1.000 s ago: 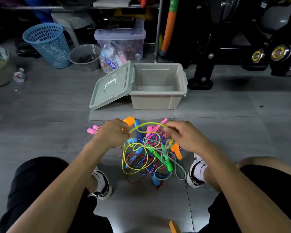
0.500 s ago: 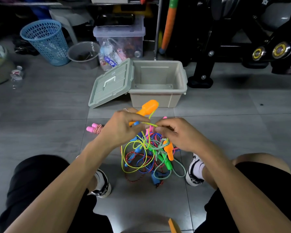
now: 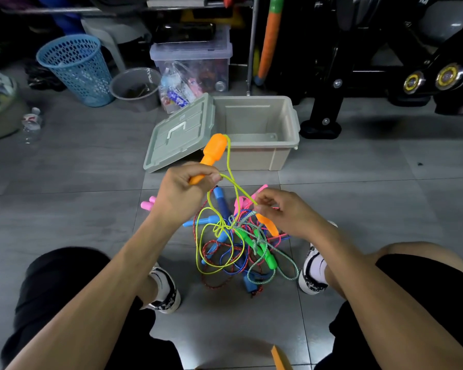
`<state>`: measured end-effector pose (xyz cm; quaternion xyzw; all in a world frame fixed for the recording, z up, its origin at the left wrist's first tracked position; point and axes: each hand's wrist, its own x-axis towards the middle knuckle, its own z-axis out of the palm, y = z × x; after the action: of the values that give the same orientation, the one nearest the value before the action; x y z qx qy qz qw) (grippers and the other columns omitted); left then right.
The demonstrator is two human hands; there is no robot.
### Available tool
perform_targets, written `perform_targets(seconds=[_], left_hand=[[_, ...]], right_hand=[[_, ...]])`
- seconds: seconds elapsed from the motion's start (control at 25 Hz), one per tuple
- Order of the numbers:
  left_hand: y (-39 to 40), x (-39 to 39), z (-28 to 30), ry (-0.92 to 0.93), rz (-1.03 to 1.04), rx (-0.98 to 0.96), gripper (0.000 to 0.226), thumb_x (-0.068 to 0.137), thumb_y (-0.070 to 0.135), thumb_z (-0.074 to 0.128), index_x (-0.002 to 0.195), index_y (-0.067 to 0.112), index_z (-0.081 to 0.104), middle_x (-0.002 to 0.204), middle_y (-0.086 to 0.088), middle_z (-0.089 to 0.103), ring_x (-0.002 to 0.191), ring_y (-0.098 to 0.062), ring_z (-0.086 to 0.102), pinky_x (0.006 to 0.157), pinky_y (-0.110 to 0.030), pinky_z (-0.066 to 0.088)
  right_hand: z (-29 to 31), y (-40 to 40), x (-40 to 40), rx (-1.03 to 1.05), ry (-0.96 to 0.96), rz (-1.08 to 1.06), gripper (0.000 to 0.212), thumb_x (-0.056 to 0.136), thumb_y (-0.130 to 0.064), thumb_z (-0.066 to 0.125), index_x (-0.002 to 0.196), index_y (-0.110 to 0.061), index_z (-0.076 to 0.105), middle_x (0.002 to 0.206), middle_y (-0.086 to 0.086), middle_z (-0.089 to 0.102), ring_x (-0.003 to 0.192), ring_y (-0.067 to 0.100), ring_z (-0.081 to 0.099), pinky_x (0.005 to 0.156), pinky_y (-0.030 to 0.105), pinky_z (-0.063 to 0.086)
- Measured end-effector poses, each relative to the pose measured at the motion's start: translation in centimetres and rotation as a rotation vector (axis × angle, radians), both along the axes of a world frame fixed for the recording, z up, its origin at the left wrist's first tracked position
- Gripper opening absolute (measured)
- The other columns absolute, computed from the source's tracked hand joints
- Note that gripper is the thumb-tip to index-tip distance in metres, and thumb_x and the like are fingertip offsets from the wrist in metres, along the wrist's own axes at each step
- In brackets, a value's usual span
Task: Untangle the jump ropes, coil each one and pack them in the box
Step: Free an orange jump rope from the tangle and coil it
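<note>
A tangle of jump ropes [image 3: 238,247] lies on the grey tiled floor between my feet, with blue, green, pink and orange handles. My left hand [image 3: 183,193] is raised above the pile, shut on an orange handle [image 3: 211,153] that points up and away. A yellow-green rope [image 3: 231,182] runs from that handle down to my right hand [image 3: 284,212], which pinches it just above the tangle. Behind stands the open beige box [image 3: 254,129], with nothing visible inside it. Its grey-green lid [image 3: 179,132] leans against the box's left side.
A blue mesh basket [image 3: 76,68], a grey bucket [image 3: 135,88] and a clear storage bin [image 3: 191,62] stand at the back left. Black exercise equipment [image 3: 372,62] fills the back right. A pink handle [image 3: 148,204] lies left of the pile. My shoes [image 3: 166,289] flank the tangle.
My left hand has lifted the orange handle up and away from the pile, pulling the yellow-green rope out. My right hand has kept its pinch on that rope.
</note>
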<state>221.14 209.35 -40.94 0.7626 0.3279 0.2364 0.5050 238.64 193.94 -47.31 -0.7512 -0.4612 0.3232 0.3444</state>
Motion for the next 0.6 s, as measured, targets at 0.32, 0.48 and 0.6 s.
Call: perform_targets(seconds=[0.32, 0.48, 0.6], left_hand=[[1.0, 0.2, -1.2, 0.245, 0.148, -0.029, 0.011, 0.087, 0.027, 0.067, 0.078, 0.025, 0.074, 0.043, 0.009, 0.045, 0.045, -0.017, 0.045, 0.071, -0.048, 0.058], [1.1, 0.3, -1.0, 0.297, 0.102, 0.043, 0.015, 0.088, 0.023, 0.064, 0.076, 0.026, 0.072, 0.058, 0.011, 0.062, 0.047, -0.018, 0.059, 0.062, -0.03, 0.052], [0.9, 0.1, -0.9, 0.326, -0.028, 0.128, 0.011, 0.09, 0.02, 0.066, 0.082, 0.021, 0.074, 0.084, -0.005, 0.071, 0.04, -0.009, 0.051, 0.059, -0.027, 0.048]], right_hand=[[-0.1, -0.7, 0.2, -0.017, -0.178, 0.036, 0.011, 0.084, -0.02, 0.075, 0.081, -0.015, 0.065, 0.061, -0.01, 0.054, 0.054, 0.001, 0.05, 0.053, 0.016, 0.036], [0.0, -1.0, 0.3, -0.075, -0.233, 0.142, 0.01, 0.081, -0.02, 0.075, 0.076, -0.018, 0.066, 0.066, -0.007, 0.062, 0.062, 0.006, 0.057, 0.065, 0.034, 0.051], [-0.3, -1.1, 0.3, -0.082, -0.266, 0.127, 0.011, 0.083, -0.023, 0.073, 0.085, -0.015, 0.067, 0.08, -0.004, 0.065, 0.076, 0.014, 0.062, 0.076, 0.039, 0.053]])
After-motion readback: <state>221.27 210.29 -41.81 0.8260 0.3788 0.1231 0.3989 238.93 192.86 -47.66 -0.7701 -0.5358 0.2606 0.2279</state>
